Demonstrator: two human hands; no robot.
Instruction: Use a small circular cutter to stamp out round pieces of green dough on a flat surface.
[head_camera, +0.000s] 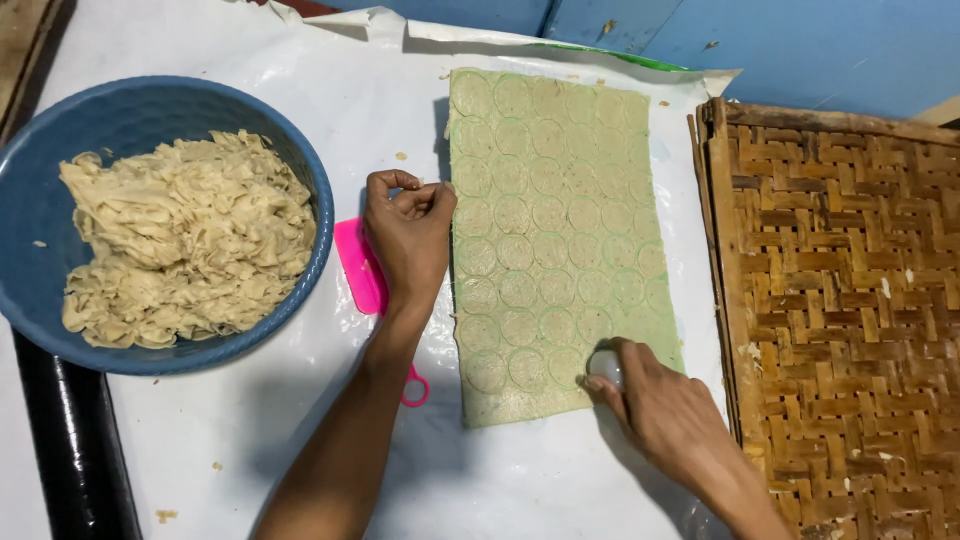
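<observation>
- Pale dough sheet (555, 240), greenish, scored with rows of circles, spread on white plastic surface (330, 90).
- Right hand (665, 410) gripping round cutter (603, 365) at sheet's near corner; left hand (408, 232) loosely curled, empty, at sheet's edge.
- Risk, likely: overlapping cuts, torn thin rounds.
- One blue bowl (40, 150) of scraps, one pink scraper (362, 268), one woven tray (850, 300).

Thin pale dough sheet (557, 240) lies flat, stamped with circles; small round cutter (604, 366) presses its near corner.
</observation>
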